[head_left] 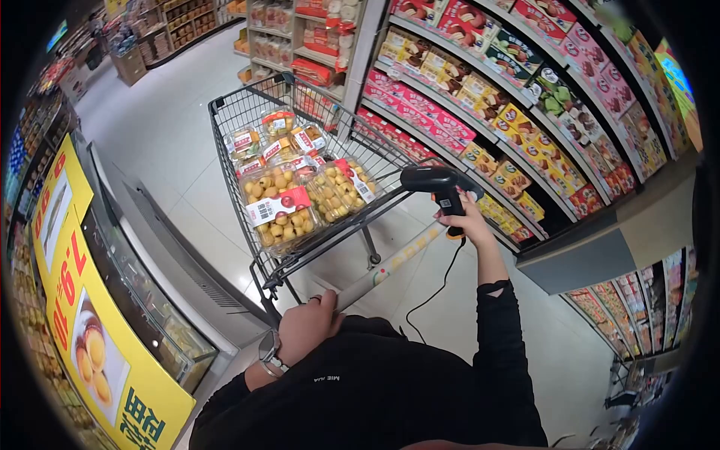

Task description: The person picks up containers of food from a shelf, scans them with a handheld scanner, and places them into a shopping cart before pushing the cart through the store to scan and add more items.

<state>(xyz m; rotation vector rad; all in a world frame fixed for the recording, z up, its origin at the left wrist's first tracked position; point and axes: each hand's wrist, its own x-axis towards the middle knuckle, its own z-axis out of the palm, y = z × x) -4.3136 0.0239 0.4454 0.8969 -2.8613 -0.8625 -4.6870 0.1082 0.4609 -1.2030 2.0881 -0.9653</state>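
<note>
Supermarket aisle, scanner (437, 182) in right fingers (459, 213), beside cart (226, 161)

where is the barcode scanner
Right of centre in the head view, the barcode scanner is held in the right hand, at the right side of the shopping cart, aimed toward the food packs inside.

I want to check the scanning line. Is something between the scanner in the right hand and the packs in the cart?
Nothing visible. The scanner in the right hand is above the rear rim of the cart, with open air to the packs.
</note>
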